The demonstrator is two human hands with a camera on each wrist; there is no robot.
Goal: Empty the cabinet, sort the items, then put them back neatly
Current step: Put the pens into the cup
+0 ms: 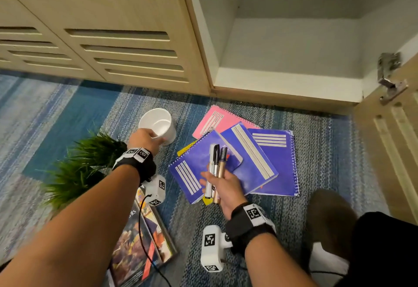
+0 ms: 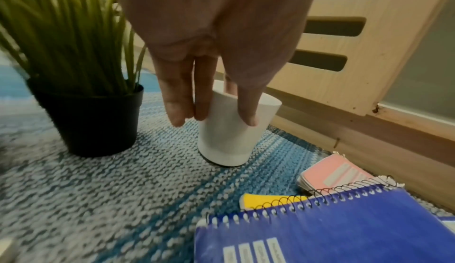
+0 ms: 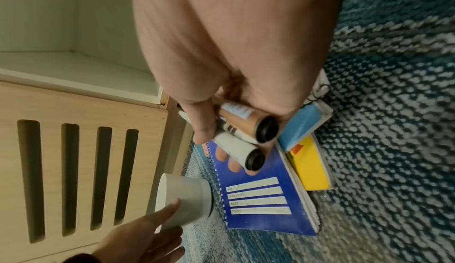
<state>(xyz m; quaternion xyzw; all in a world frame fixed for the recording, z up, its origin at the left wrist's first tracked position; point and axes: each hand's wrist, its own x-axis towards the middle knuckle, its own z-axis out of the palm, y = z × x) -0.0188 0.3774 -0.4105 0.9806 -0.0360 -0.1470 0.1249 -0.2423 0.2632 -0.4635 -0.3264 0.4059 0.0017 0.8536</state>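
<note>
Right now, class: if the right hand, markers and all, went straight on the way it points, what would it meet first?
Probably the blue spiral notebook lying under the right hand; its height above the cover is unclear.

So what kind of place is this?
Probably a school or office storage corner: built-in cabinets with slotted doors, blue carpet, and spiral notebooks with subject and teacher lines, plus markers in the right hand.
</note>
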